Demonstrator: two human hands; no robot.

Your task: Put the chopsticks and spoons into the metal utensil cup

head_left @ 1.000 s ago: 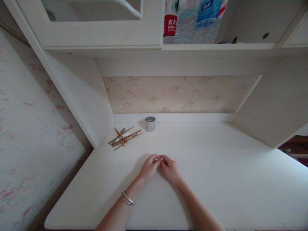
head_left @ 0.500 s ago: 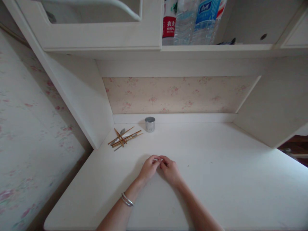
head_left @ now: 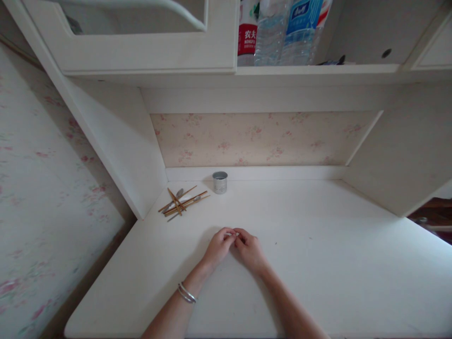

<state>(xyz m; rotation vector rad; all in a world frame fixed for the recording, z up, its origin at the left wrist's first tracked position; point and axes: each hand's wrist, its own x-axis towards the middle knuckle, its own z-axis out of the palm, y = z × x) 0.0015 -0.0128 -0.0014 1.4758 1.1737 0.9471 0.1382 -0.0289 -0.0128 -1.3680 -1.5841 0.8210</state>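
My left hand (head_left: 219, 246) and my right hand (head_left: 249, 249) meet over the middle of the white desktop (head_left: 328, 263), fingertips pinched together and touching. Whatever they might hold between them is too small or too hidden to make out. Two silver bangles (head_left: 186, 293) circle my left wrist. Beyond my left hand lies a loose, crossed pile of wooden chopsticks (head_left: 189, 204) and metal spoons (head_left: 180, 193). Just right of that pile, near the back edge, a silver metal cylinder (head_left: 220, 183) with small holes low in its side stands upright, its top uncovered.
Overhead, a white cabinet (head_left: 148, 56) spans the desk, with several plastic bottles (head_left: 271, 37) on its shelf. White side panels (head_left: 116, 136) bound the desk left and right. Floral wallpaper (head_left: 226, 141) covers the back. Tiny dark specks (head_left: 276, 243) lie right of my hands.
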